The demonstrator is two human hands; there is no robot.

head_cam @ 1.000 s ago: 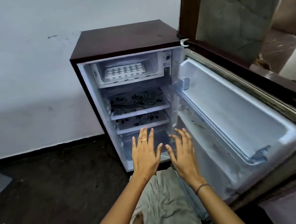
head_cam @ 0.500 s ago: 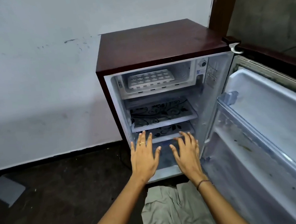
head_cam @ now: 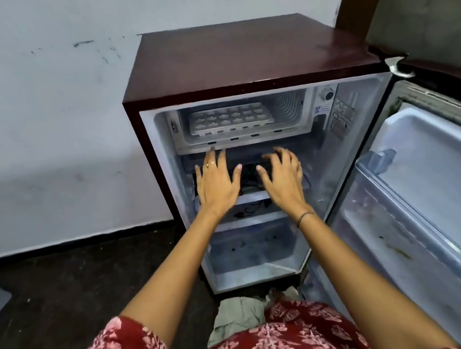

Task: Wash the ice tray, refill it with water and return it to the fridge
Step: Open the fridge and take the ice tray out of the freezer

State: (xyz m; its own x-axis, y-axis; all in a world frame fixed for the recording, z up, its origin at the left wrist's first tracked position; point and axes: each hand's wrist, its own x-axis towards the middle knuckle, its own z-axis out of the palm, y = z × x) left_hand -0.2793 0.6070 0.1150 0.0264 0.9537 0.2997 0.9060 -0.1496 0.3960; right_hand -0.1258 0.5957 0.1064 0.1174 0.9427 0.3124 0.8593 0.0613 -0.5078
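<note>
Left hand (head_cam: 217, 188), right hand (head_cam: 283, 184) rose beneath ice tray (head_cam: 229, 117), fingers (head_cam: 210, 160) relaxed, empty.

No legible text, stickers (head_cam: 341, 117) on the inner wall of the fridge (head_cam: 239, 56), print too small to read

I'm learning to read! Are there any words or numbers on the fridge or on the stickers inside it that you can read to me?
None can be read.
The blue and white sticker on the inner right wall of the fridge: too blurred.
The black and white sticker beside it: print too small.
The dial above them: marks too blurred.
The ice tray: no writing shows.
</note>
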